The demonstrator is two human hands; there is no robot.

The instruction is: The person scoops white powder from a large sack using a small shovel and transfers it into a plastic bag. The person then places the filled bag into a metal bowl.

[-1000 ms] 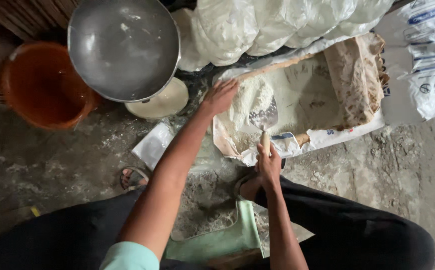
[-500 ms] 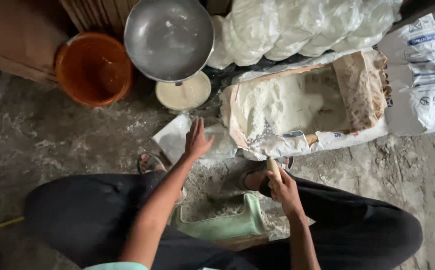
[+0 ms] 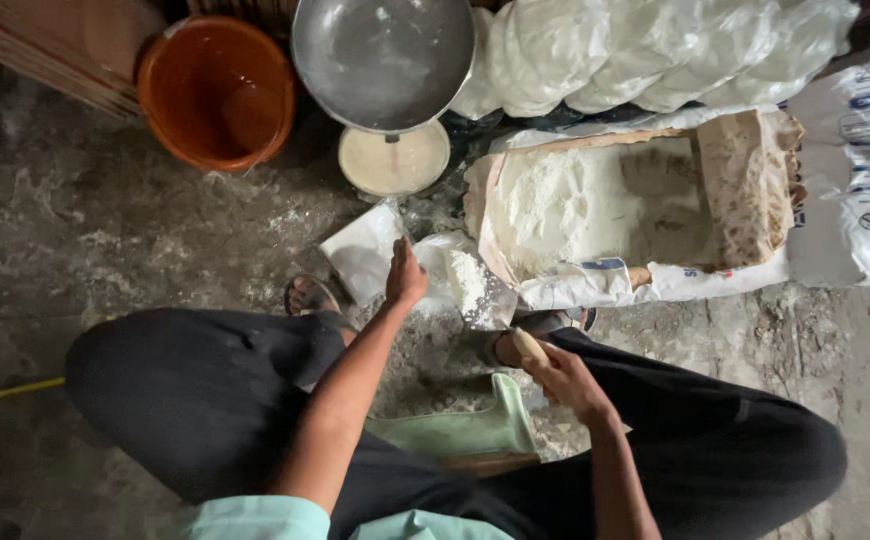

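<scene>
Beneath the head camera, the left hand (image 3: pixel 405 277) presses its closed fingers on the mouth of a small clear plastic bag (image 3: pixel 455 275) of white flour, apparently to hold it open. Just right of those fingers lies the open flour sack (image 3: pixel 595 215). Nearer the knees, the right hand (image 3: pixel 567 378) is clamped around a wooden handle (image 3: pixel 528 346), seemingly kept ready for scooping.

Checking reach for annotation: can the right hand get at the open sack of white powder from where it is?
Probably yes. The right hand, gripping a wooden handle, sits just below the open sack, whose top lies open towards the person; only its folded rim lies between.
</scene>
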